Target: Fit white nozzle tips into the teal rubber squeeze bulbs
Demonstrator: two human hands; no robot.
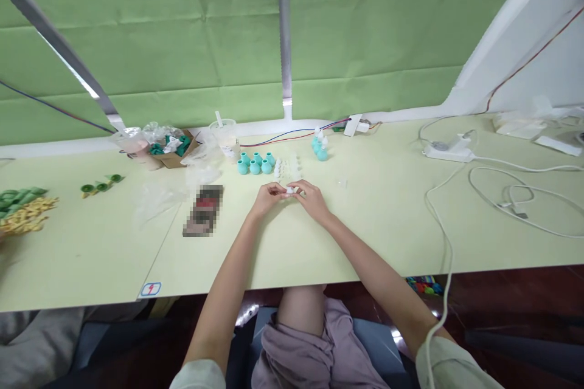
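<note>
Both my left hand and my right hand are closed, fingertips pinched on a small white piece between them. Its exact kind is too small to make out. Just beyond my hands lie several small white and clear parts in short rows. To their left stand several turquoise little bottles with open necks, in two rows. Farther back to the right is a group of turquoise bottles with white tops. A small clear piece lies right of my right hand.
A pixelated flat object lies left of my arms. Behind it are a plastic bag, a lidded cup and a cardboard box. Green and yellow pieces lie far left. A power strip and white cables occupy the right.
</note>
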